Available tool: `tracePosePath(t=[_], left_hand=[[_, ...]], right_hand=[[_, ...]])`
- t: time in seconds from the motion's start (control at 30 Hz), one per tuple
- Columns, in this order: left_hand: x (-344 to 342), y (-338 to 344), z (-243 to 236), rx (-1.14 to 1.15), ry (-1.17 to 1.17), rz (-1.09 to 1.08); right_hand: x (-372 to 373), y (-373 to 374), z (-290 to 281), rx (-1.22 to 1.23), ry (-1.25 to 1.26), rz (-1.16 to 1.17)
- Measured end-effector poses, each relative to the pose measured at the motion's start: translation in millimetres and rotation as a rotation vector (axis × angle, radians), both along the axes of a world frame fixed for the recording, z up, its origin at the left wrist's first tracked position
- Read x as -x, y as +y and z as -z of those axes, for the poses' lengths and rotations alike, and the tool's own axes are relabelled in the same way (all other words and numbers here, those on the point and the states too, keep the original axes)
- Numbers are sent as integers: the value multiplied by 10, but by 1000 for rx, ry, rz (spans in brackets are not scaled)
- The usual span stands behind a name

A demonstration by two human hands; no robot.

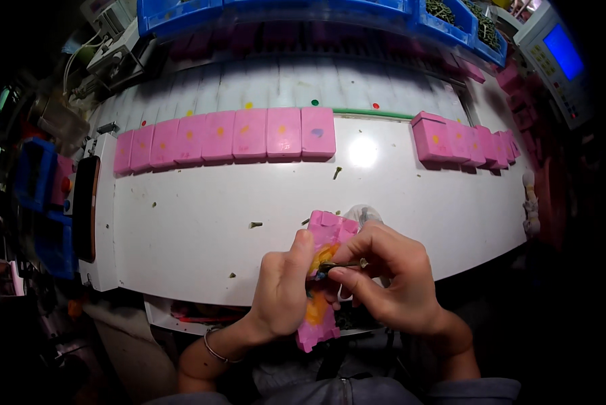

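Note:
My left hand [281,287] is closed around a pink, soft-looking block [330,229] with yellow-stained hollows, which appears to be a mould spread open. Its lower half hangs below my fingers, past the table's front edge. My right hand [397,280] pinches a small dark screw-like piece [347,264] between thumb and fingers, over the yellow hollow. My fingers partly hide where the piece meets the block. A whitish translucent object [365,213] lies just behind my right hand. Similar screw-like pieces [255,225] are scattered on the white table [181,250].
Closed pink blocks stand in a row [218,138] at the back left, with a shorter row [451,143] at the right. Blue bins [444,17] hold small greenish pieces above. A device with a blue screen [562,50] stands far right; a dark flat slab [85,209] lies left.

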State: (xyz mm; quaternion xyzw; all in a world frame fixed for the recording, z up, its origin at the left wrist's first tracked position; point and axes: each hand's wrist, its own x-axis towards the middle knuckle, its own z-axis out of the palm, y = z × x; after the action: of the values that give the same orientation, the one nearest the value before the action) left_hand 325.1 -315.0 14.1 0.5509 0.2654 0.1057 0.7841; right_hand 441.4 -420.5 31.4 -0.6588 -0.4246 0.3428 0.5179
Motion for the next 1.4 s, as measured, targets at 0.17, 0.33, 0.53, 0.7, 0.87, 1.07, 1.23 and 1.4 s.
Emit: tracePosePath(t=[0.17,0.33,0.53,0.7,0.87,1.07,1.23,1.4], left_hand=[[-27,58,57,103,-23,12],[-47,94,125,431,-25,53],[-82,105,223,929,-95,210],[-46,144,298,1055,-114,295],[88,170,223,499,-147,215],[88,-24,-56,-338,-251,-21],[87,-60,-131,-472,-230,-90],[106,-90,-150,-489,-244,-101]], right_hand=[[-5,7,26,-12,-18,-68],[36,24,-7,-44,146,17],[62,-20,-29,-38,270,96],[48,-105,-90,-125,407,122],[19,-242,-78,-299,617,142],[140,-264,8,-250,520,207],[151,-269,-47,-248,348,212],[178,-293,-45,-257,256,233]])
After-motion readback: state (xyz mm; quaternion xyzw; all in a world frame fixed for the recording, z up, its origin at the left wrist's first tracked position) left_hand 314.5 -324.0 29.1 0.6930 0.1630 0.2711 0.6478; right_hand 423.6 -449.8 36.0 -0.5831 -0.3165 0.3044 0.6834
